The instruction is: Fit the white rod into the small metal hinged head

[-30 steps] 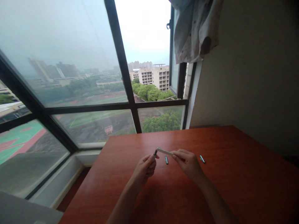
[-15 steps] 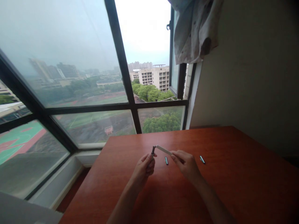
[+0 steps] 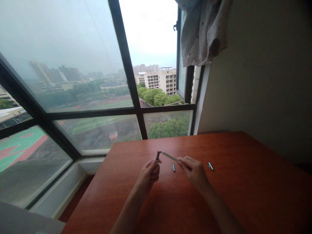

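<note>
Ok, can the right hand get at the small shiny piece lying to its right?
Probably yes: the small shiny piece lies beside the right hand, with nothing visible between them, though that hand is pinching a pale rod.

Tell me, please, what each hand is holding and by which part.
The left hand grips a dark-topped rod by its lower part; the right hand pinches a pale stick by its right end.

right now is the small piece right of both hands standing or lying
Lying: the small piece rests slantwise, its long side along the table.
</note>
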Motion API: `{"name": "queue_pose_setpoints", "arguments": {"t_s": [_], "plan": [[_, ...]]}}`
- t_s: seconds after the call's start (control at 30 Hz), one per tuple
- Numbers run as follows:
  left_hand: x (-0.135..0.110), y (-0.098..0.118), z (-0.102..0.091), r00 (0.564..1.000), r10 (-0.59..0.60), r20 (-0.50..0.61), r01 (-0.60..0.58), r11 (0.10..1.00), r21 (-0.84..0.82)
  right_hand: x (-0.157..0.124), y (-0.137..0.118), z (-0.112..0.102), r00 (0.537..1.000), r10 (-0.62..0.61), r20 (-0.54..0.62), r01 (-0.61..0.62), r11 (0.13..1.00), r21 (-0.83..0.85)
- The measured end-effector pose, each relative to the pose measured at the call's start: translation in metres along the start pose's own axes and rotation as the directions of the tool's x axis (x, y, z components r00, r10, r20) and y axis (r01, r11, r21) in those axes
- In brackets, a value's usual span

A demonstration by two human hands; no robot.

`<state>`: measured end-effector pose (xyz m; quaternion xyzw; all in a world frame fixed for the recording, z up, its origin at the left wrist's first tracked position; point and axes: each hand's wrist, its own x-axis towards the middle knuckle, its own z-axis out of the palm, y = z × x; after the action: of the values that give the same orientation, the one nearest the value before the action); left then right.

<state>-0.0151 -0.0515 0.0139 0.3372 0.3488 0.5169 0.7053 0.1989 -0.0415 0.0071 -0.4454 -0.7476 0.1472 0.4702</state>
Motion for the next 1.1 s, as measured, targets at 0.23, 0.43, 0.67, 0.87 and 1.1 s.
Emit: {"name": "queue_pose_setpoints", "arguments": {"t_s": [0.23, 0.43, 0.67, 0.87, 1.1], "plan": [[0.000, 0.000, 0.005, 0.999, 0.044, -0.013, -0.045, 0.999, -0.008, -0.001, -0.008, 0.007, 0.999, 0.033, 0.001, -0.033, 0.995, 0.099], [0.002, -0.007, 0.007, 0.995, 0.102, -0.014, -0.102, 0.995, 0.010, -0.003, -0.014, 0.013, 0.994, 0.102, 0.039, -0.107, 0.975, 0.193], [0.005, -0.013, -0.003, 0.970, 0.234, -0.060, -0.216, 0.952, 0.218, -0.004, -0.017, 0.018, 0.981, 0.183, 0.068, -0.194, 0.951, 0.240], [0.004, -0.011, -0.002, 0.934, 0.322, -0.155, -0.270, 0.920, 0.284, -0.004, -0.023, 0.022, 0.972, 0.206, 0.110, -0.228, 0.939, 0.256], [0.002, -0.010, -0.005, 0.947, 0.309, -0.089, -0.255, 0.889, 0.381, -0.004, -0.021, 0.023, 0.965, 0.240, 0.106, -0.260, 0.927, 0.269]]}}
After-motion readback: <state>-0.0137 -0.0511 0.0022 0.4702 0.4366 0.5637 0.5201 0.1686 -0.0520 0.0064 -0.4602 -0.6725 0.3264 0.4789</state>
